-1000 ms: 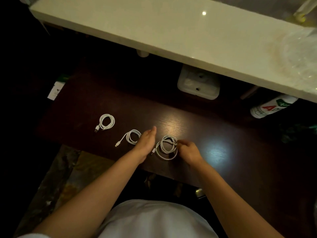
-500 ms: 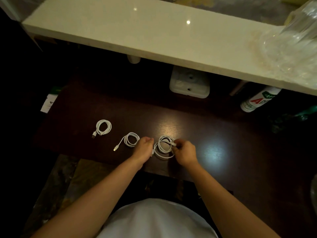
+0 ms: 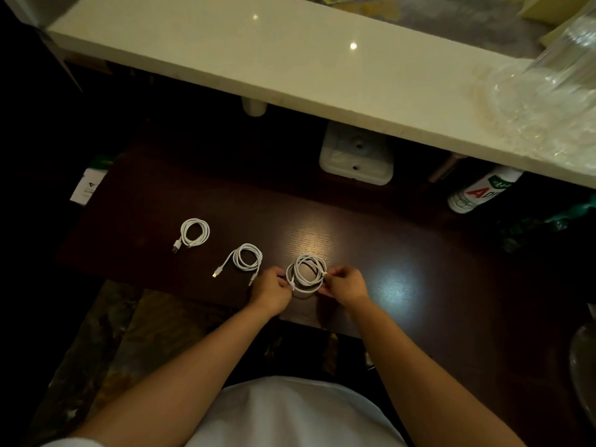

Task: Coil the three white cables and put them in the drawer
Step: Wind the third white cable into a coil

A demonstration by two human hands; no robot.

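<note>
Because the light rightmost cable [image 3: 309,258] is probably springing open, we are pinching its sides with left hand [image 3: 272,290] and right hand [image 3: 346,285].

Dim home corner: dark wooden table [image 3: 419,253] below pale stone counter [image 3: 290,66].

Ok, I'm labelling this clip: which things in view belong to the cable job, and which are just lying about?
Job: rightmost white coiled cable, pinched by the left hand and right hand; middle white coiled cable; leftmost white coiled cable.
Lying about: white plastic bottle with red-and-green label; white rectangular plastic block; clear crinkled plastic wrap; small white card.
</note>
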